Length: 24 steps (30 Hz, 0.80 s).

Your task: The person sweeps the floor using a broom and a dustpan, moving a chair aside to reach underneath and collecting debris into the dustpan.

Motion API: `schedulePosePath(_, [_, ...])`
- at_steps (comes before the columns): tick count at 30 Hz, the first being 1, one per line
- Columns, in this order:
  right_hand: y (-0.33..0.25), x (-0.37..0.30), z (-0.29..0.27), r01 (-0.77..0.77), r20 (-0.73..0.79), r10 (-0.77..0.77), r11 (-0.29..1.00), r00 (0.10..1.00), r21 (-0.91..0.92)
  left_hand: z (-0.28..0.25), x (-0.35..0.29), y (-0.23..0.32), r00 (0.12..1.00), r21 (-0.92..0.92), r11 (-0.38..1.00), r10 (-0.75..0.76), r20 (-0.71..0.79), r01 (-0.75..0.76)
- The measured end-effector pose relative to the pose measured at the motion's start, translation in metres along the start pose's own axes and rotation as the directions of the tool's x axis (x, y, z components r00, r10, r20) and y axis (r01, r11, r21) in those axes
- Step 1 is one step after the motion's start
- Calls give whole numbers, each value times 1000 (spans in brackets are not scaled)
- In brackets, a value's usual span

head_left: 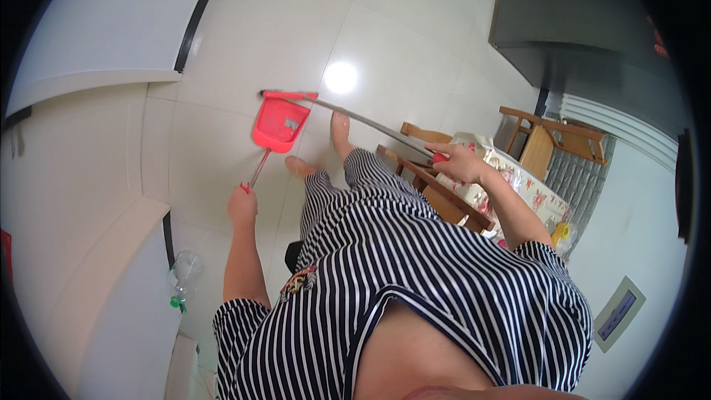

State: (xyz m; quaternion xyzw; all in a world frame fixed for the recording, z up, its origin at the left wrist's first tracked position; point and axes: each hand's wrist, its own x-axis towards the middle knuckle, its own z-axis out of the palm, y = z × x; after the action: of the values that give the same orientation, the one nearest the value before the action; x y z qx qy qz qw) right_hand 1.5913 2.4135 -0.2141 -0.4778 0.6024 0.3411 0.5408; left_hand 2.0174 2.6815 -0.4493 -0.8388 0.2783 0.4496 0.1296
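My left hand is closed round the handle of a red dustpan, which rests on the pale tiled floor in front of my feet. A small greyish patch shows inside the pan. My right hand grips the red end of a long grey broom handle. The handle slants down to the left, and the broom head, red with a dark end, lies along the dustpan's far, open edge. Whether its bristles touch the pan I cannot tell.
On my right stand wooden chairs and a table with a flowered cloth. A dark cabinet is at the far right. White panels line the left side. A clear plastic bottle with a green cap lies at the lower left.
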Motion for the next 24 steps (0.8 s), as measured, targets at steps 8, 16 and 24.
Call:
schedulePosePath(8, [-92,148,-9,137,-269,-116,989,956,60,-10,-9,12,999,-40,998,-49,-9,48])
schedulePosePath(16, [-24,104,96,274,-196,-336,918,921,-285,-8,-6,-18,976,-73,997,10,-216,-27])
schedulePosePath(24, [21,31,40,220,-3,-220,976,976,-4,-35,-23,-5,972,-427,881,-128,199,204])
